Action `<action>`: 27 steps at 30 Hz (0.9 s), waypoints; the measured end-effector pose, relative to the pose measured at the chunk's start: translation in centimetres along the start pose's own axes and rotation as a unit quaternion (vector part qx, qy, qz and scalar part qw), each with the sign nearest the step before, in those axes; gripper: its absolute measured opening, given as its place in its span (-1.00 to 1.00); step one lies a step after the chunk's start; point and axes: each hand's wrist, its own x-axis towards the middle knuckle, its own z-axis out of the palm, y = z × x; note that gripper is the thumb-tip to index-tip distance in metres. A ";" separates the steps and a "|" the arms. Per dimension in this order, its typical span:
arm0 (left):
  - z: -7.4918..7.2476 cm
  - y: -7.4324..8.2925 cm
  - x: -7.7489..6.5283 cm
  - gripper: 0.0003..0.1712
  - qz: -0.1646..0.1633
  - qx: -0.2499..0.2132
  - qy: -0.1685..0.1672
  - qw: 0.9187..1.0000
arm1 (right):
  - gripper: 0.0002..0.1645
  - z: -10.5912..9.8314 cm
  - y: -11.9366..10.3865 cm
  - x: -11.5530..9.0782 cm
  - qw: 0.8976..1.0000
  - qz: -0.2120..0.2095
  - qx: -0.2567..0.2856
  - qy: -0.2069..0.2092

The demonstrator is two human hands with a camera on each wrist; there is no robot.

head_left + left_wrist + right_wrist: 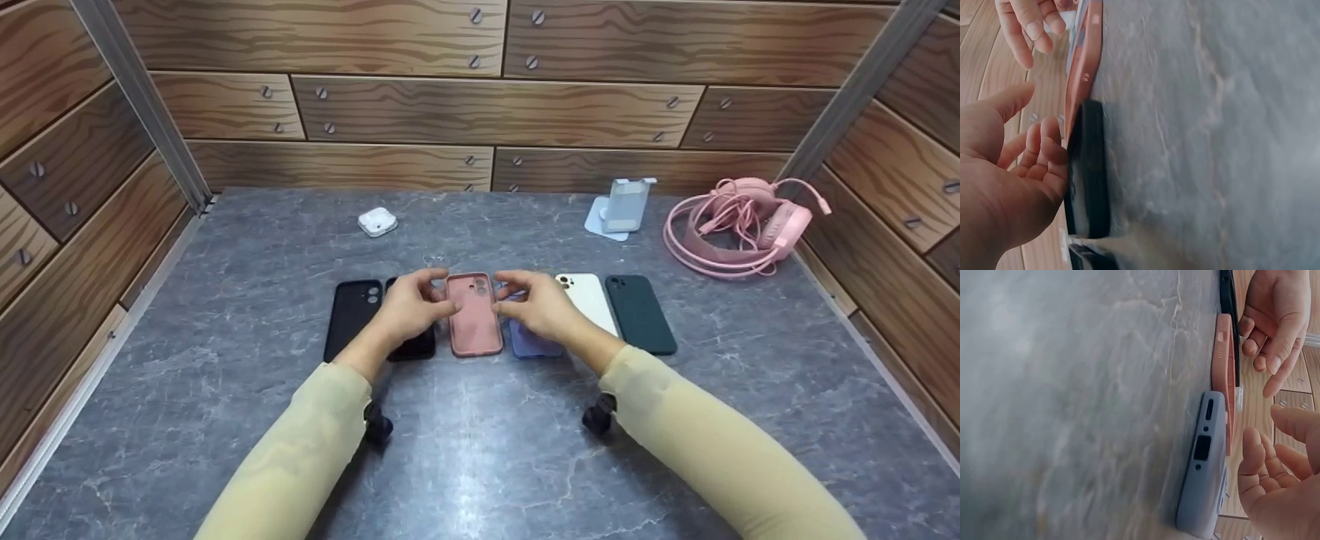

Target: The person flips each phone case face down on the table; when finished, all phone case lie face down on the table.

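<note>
A pink phone case (475,322) lies on the table between my two hands, its hollow inside facing up. My left hand (409,306) hovers at its left edge, over a black case (415,346) that it partly covers. On the other side, my right hand (541,304) is above a lavender-blue case (534,343). Fingers of both hands are loosely bent with nothing between them. In the right wrist view the lavender-blue case (1203,467) shows its port end. Another black case (351,322) is at the row's left; a white case (592,300) and a dark green case (641,315) are at its right.
Behind the row sit a small white earbud case (377,222) and a pale blue phone stand (626,206). A pink headset (750,225) with a coiled cable occupies the back right corner. Wood-patterned walls (397,109) enclose the grey marbled table (480,465).
</note>
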 end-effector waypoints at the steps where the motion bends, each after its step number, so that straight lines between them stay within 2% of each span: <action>1: 0.0 -0.2 0.1 -0.29 0.000 -0.005 -0.003 1.000 | -0.32 0.2 0.0 0.1 1.000 -0.002 -0.004 -0.003; 8: 0.0 -1.6 0.5 -0.28 -0.005 -0.010 -0.006 1.000 | -0.31 0.9 1.0 0.7 0.999 0.016 -0.016 -0.025; 13: 0.1 -2.0 0.7 -0.28 -0.001 -0.008 -0.012 1.000 | -0.30 1.0 1.5 0.9 1.000 0.014 -0.009 -0.024; 27: 0.3 -2.4 0.7 -0.19 0.027 0.070 -0.030 0.997 | -0.28 1.4 1.6 1.0 0.999 0.004 -0.022 -0.028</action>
